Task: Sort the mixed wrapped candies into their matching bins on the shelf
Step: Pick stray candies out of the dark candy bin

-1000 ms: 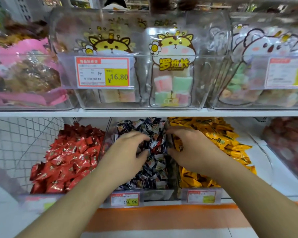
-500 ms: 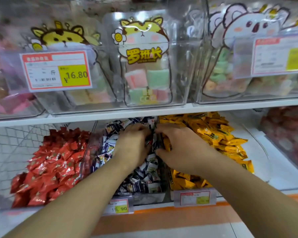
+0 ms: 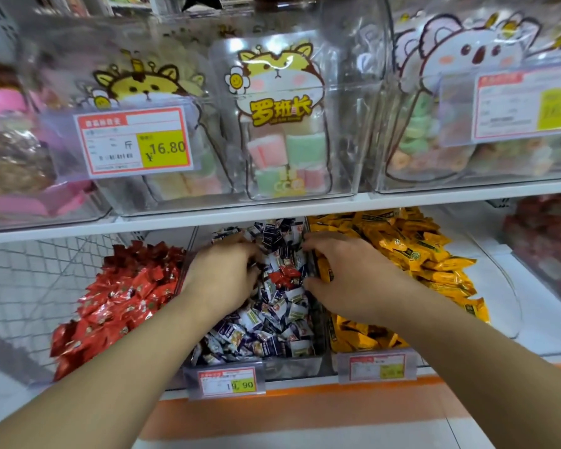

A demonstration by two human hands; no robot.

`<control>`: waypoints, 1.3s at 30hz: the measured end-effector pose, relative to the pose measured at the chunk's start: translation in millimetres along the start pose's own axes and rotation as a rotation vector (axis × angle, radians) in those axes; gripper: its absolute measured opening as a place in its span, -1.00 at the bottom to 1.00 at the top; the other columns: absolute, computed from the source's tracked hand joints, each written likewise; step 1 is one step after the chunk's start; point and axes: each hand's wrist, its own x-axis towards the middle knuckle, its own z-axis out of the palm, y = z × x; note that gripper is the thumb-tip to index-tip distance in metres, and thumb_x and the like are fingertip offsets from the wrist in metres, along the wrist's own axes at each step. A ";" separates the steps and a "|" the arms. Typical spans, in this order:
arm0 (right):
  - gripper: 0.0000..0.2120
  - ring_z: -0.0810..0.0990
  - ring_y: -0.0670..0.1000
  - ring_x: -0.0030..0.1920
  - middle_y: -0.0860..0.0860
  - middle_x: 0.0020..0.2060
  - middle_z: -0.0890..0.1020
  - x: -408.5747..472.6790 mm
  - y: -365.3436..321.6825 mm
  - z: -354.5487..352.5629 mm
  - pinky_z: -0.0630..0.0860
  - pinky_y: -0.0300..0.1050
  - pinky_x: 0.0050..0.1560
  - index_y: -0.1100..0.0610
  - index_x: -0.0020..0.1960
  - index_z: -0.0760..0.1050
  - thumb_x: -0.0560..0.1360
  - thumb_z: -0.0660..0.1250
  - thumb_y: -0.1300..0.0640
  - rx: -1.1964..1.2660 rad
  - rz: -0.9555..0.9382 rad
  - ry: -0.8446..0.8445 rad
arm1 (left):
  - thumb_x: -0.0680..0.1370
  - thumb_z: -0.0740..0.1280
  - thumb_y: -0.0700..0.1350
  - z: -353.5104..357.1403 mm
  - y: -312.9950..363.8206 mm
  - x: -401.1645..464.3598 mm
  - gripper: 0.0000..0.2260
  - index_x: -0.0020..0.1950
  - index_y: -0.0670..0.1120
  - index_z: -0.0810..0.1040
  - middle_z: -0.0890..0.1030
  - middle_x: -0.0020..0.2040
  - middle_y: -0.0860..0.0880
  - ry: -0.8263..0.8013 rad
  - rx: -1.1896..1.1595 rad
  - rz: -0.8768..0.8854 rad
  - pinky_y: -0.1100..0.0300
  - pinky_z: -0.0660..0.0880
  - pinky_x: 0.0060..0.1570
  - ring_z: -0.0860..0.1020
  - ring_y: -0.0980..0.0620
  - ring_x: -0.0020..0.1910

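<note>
The middle bin [image 3: 292,367] on the lower shelf holds dark blue and white wrapped candies [image 3: 266,332]. Two or so red wrapped candies [image 3: 285,275] lie among them, between my hands. My left hand [image 3: 224,277] rests on the left side of this pile, its fingertips bent down into the candies. My right hand [image 3: 350,280] lies on the pile's right side with fingers spread, touching the divider next to the yellow candies [image 3: 415,254]. Neither hand visibly holds a candy. The left bin holds red candies [image 3: 120,299].
Clear bins with cartoon stickers and price tags [image 3: 133,140] fill the upper shelf [image 3: 305,205], which overhangs the lower bins. A wire mesh panel [image 3: 30,286] stands at the left. Another bin of dark red candies [image 3: 548,241] sits at the far right. Price tags [image 3: 230,382] front the lower bins.
My hands, close together half a second ago, have drawn apart across the middle bin. The red candies now show between them. The view has shifted slightly.
</note>
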 end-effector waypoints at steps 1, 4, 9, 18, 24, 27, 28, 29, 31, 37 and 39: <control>-0.45 0.33 0.01 0.50 -0.15 0.51 0.35 0.3 -0.2 0.3 0.35 -0.17 0.36 -0.06 0.55 0.31 0.60 0.37 -0.04 -0.002 0.002 -0.001 | 0.53 0.44 -0.08 -2.0 -3.3 -0.8 -0.83 0.09 0.12 0.69 0.63 0.17 0.08 -0.005 0.029 -0.025 0.04 0.64 0.05 0.66 -0.08 0.02; -0.43 0.30 0.00 0.52 -0.16 0.54 0.32 0.6 -0.3 0.8 0.32 -0.17 0.41 -0.06 0.57 0.29 0.60 0.37 -0.05 -0.006 0.006 -0.003 | 0.54 0.38 -0.11 -5.5 -9.0 -1.7 -0.83 0.09 0.06 0.69 0.63 0.13 -0.02 -0.032 0.136 -0.086 0.01 0.64 0.02 0.64 -0.14 0.02; -0.41 0.28 0.01 0.54 -0.15 0.56 0.29 0.9 -1.1 0.6 0.30 -0.15 0.43 -0.04 0.58 0.27 0.61 0.36 -0.05 -0.015 0.010 -0.012 | 0.58 0.39 0.12 -6.8 5.8 -2.2 -0.73 0.26 0.15 0.63 0.54 0.26 0.06 -0.076 0.339 -0.050 -0.02 0.49 0.24 0.43 -0.16 0.29; -0.45 0.32 0.02 0.51 -0.13 0.52 0.35 2.4 -0.6 3.0 0.37 -0.08 0.44 -0.04 0.54 0.32 0.59 0.36 -0.02 -0.002 0.002 0.009 | 0.57 0.45 -0.13 19.5 27.2 8.6 -0.68 0.29 0.14 0.63 0.63 0.21 0.07 -0.208 -0.125 0.171 0.06 0.60 0.08 0.61 -0.03 0.15; -0.43 0.30 0.02 0.53 -0.11 0.54 0.33 3.1 1.7 3.0 0.35 -0.07 0.48 -0.01 0.56 0.31 0.59 0.37 -0.02 -0.007 -0.006 0.012 | 0.53 0.41 -0.28 30.0 23.6 10.9 -0.61 0.28 0.09 0.67 0.71 0.14 -0.01 -0.142 -0.060 0.131 0.10 0.60 0.09 0.66 -0.05 0.11; -0.44 0.33 0.03 0.51 -0.10 0.52 0.35 2.4 0.4 3.0 0.37 -0.08 0.45 0.00 0.55 0.33 0.59 0.37 -0.01 -0.006 -0.006 0.017 | 0.55 0.41 -0.28 30.0 22.6 10.0 -0.64 0.26 0.08 0.68 0.73 0.12 -0.01 -0.128 -0.094 0.111 0.10 0.61 0.11 0.68 -0.04 0.08; -0.44 0.33 0.02 0.51 -0.11 0.52 0.35 2.3 0.4 3.0 0.37 -0.08 0.45 -0.01 0.55 0.32 0.59 0.37 -0.01 -0.006 -0.006 0.017 | 0.55 0.41 -0.28 29.5 23.3 9.3 -0.64 0.26 0.07 0.69 0.73 0.12 -0.02 -0.120 -0.109 0.106 0.11 0.61 0.11 0.68 -0.04 0.08; -0.43 0.32 0.02 0.52 -0.11 0.53 0.34 2.0 0.5 3.1 0.36 -0.09 0.45 -0.01 0.55 0.32 0.59 0.37 -0.01 -0.007 -0.007 0.018 | 0.55 0.41 -0.28 28.9 23.7 8.4 -0.65 0.25 0.07 0.69 0.73 0.12 -0.02 -0.104 -0.132 0.098 0.11 0.61 0.12 0.69 -0.03 0.08; -0.43 0.30 0.02 0.53 -0.12 0.54 0.33 2.2 1.0 3.2 0.33 -0.11 0.45 -0.02 0.56 0.31 0.59 0.37 -0.02 -0.009 -0.007 0.017 | 0.55 0.45 -0.24 23.4 25.3 6.0 -0.68 0.23 0.07 0.71 0.74 0.11 0.01 -0.051 -0.197 0.065 0.16 0.60 0.12 0.69 0.00 0.07; -0.41 0.28 0.02 0.54 -0.12 0.55 0.31 2.4 -0.6 3.9 0.28 -0.16 0.46 0.00 0.57 0.30 0.60 0.37 -0.03 -0.032 -0.008 0.017 | 0.54 0.51 -0.13 -19.0 23.2 -13.4 -0.75 0.15 0.17 0.71 0.68 -0.10 0.25 0.043 -0.457 -0.152 0.45 0.55 -0.09 0.61 0.33 -0.12; -0.42 0.28 0.02 0.54 -0.12 0.55 0.31 1.9 -2.5 3.6 0.28 -0.16 0.45 0.00 0.57 0.30 0.61 0.37 -0.03 -0.048 -0.005 0.014 | 0.53 0.52 -0.09 -35.7 12.6 -26.4 -0.79 0.11 0.18 0.72 0.67 -0.16 0.25 0.081 -0.523 -0.211 0.52 0.50 -0.13 0.61 0.35 -0.14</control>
